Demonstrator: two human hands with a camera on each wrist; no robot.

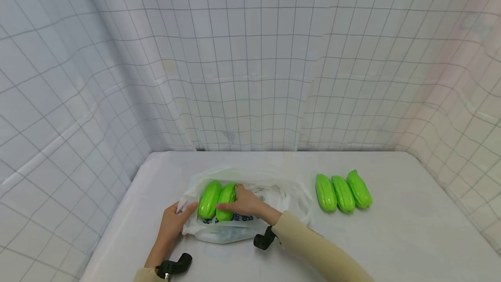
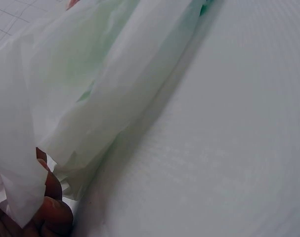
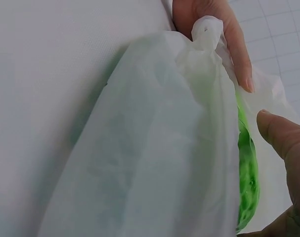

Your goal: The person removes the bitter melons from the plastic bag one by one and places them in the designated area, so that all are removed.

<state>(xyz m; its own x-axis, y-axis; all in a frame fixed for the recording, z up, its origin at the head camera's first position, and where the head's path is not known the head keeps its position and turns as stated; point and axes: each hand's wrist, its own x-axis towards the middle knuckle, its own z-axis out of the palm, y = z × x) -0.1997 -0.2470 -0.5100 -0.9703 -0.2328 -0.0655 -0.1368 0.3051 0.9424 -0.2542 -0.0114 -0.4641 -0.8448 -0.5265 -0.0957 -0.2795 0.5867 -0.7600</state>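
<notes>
A white, semi-transparent plastic bag [image 1: 223, 235] with dark printing lies spread on the table with its mouth open. My left hand [image 1: 171, 223] grips the bag's left edge; in the left wrist view its curled fingers [image 2: 56, 215] pinch the film. Inside the bag, two glossy, ridged green gourds lie side by side. The left gourd [image 1: 209, 199] is beside my left thumb. My right hand [image 1: 250, 203] reaches into the bag and holds the right gourd [image 1: 225, 213], thumb across it and fingers at its far side. The bag's front wall partly hides this gourd in the right wrist view.
Three more green gourds, a left one [image 1: 326, 193], a middle one [image 1: 343, 193] and a right one [image 1: 359, 189], lie in a row on the white table [image 1: 407, 229], right of the bag. A white grid-patterned curtain [image 1: 250, 64] encloses the table's back and sides.
</notes>
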